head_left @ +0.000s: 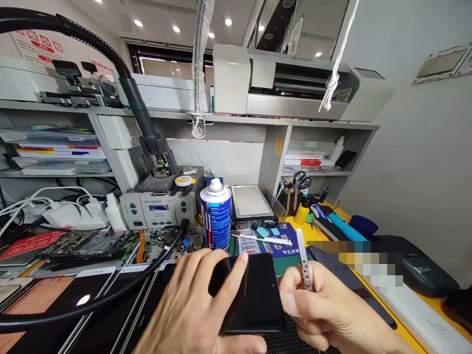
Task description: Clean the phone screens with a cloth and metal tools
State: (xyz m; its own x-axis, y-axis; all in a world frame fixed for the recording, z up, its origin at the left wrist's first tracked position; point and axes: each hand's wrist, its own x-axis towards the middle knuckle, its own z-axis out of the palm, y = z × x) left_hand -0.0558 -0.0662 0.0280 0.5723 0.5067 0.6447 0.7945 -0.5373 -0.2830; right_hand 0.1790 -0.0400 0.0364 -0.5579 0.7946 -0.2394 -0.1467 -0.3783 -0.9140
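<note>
A black phone [258, 300] lies with its dark glossy face up on the bench. My left hand [202, 300] rests over its left part, with the index finger stretched across the glass and the thumb along the near edge. Beside the phone's right edge, my right hand [313, 305] is closed around a metal tool with holes [303, 255], whose rounded end points up. The right fingertips are at the phone's edge; whether the tool's lower end touches it is hidden.
Behind the phone stand a blue spray can [217, 216], a grey soldering station [158, 209] and a small hot plate [252, 204]. A white brush [263, 238] lies nearer. Phone panels [88, 305] and a black cable [121, 300] fill the left; another phone [339, 268] lies right.
</note>
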